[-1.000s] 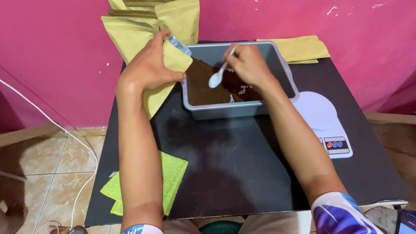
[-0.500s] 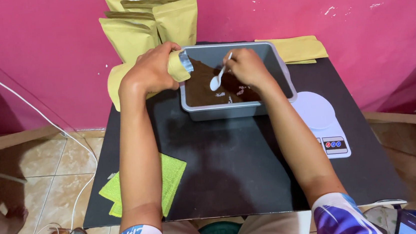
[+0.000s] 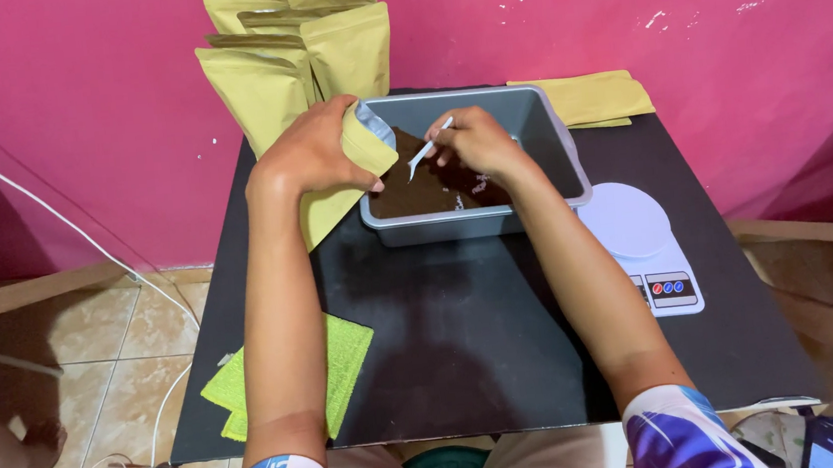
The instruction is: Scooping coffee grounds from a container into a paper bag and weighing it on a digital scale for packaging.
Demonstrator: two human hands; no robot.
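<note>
Left hand (image 3: 314, 153) clamps a tan pouch (image 3: 346, 175) at the grey tub's (image 3: 565, 151) left rim; right hand (image 3: 474, 144) grips a white spoon (image 3: 426, 151) inside; more pouches (image 3: 295, 54) stand behind.

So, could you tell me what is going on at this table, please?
A person holds an open yellow pouch in the left hand, tipped over the corner of a grey tub of brown powder. The right hand holds a white spoon above the powder, close to the pouch's mouth. More pouches lean on the pink wall. A white scale sits bare beside the tub, and a green cloth lies at the table's left edge.
</note>
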